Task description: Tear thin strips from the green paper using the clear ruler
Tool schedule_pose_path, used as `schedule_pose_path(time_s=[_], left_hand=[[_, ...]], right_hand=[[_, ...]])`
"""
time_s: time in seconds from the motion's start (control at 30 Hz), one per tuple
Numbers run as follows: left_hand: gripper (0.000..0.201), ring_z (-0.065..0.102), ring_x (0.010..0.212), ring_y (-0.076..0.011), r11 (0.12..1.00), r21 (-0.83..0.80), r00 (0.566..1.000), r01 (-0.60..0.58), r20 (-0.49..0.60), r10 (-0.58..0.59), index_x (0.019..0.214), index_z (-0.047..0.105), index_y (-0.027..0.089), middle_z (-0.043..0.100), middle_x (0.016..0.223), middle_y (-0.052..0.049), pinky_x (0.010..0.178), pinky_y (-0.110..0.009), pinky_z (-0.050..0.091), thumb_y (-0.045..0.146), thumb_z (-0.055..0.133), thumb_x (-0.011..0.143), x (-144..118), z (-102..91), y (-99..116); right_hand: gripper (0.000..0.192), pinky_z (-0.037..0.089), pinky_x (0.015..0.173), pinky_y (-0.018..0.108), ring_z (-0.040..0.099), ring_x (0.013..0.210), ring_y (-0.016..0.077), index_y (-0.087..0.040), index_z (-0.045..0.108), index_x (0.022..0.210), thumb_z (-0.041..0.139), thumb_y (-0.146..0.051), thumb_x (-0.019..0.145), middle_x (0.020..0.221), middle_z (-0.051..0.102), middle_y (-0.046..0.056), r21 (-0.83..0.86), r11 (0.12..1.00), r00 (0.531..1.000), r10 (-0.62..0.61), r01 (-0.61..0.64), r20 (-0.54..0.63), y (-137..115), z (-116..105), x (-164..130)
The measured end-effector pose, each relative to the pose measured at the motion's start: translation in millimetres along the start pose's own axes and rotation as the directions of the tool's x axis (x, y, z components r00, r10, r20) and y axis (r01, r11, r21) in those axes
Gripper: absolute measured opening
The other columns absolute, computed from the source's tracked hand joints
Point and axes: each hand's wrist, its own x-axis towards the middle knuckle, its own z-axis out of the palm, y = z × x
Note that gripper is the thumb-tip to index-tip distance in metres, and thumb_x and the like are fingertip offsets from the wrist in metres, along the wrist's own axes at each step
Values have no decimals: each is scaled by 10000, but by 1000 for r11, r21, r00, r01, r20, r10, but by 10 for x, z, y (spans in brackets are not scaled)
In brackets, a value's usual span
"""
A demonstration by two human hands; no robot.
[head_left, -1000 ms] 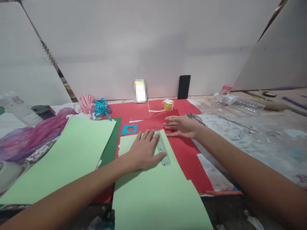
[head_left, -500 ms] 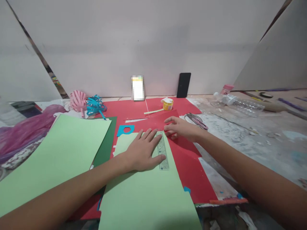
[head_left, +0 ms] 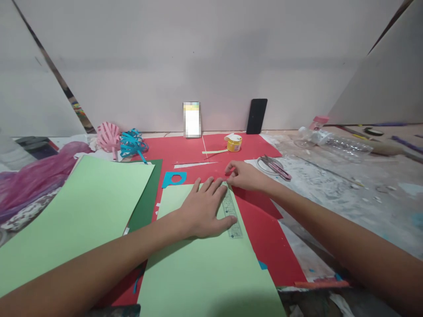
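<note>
My left hand (head_left: 206, 209) lies with fingers spread on a light green paper sheet (head_left: 198, 273), its thumb and forefinger resting on a clear ruler (head_left: 232, 220). The ruler lies near the sheet's right edge, its far end partly covered by fingers. Beyond that end is my right hand (head_left: 246, 176), its fingers curled together by the sheet's far corner. Whatever its fingertips may hold is too small or hidden to name. A blue paper cutout (head_left: 169, 179) with a hole sits at the sheet's far left corner.
Red paper (head_left: 274, 246) lies underneath. Scissors (head_left: 279, 169) and a yellow tape roll (head_left: 234, 144) are beyond my hands. Another green sheet (head_left: 82, 211) and pink (head_left: 108, 136) and blue paper-strip shapes (head_left: 131, 143) lie left. Two phones (head_left: 192, 121) (head_left: 257, 116) lean on the wall; a plastic bottle (head_left: 343, 145) is right.
The ruler has shifted slightly right and tilted a little, with my left hand moving along with it. My right hand's fingers, earlier more spread, have curled in. The view has shifted slightly.
</note>
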Motion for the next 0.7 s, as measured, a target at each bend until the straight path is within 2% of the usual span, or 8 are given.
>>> schedule_pose_path(time_s=[0.43,0.6,0.7], left_hand=[[807,165,1447,-378,1000,-5,1000,-4,-23,4,1456,349,189,221,1585,-109,1156,-600,117,739,327,866,-5,31,-6],[797,162,1451,-363,1000,4,1000,-4,-20,4,1439,372,184,229,1583,-108,1160,-581,127,734,338,864,-3,27,-1],[807,163,1450,-366,1000,7,1000,3,-17,-3,1441,370,178,228,1583,-112,1156,-585,132,740,327,864,-3,26,-4]], right_hand=[[147,409,608,228,627,738,170,-189,599,833,632,-192,690,791,692,29,6,1000,999,-12,12,-35,13,-1,2],[173,423,533,230,596,583,153,-175,596,878,597,-137,709,640,673,23,148,985,994,74,-85,77,29,-51,12],[166,426,489,233,561,506,136,-168,585,900,571,-136,738,632,676,29,238,962,987,105,-132,125,31,-66,13]])
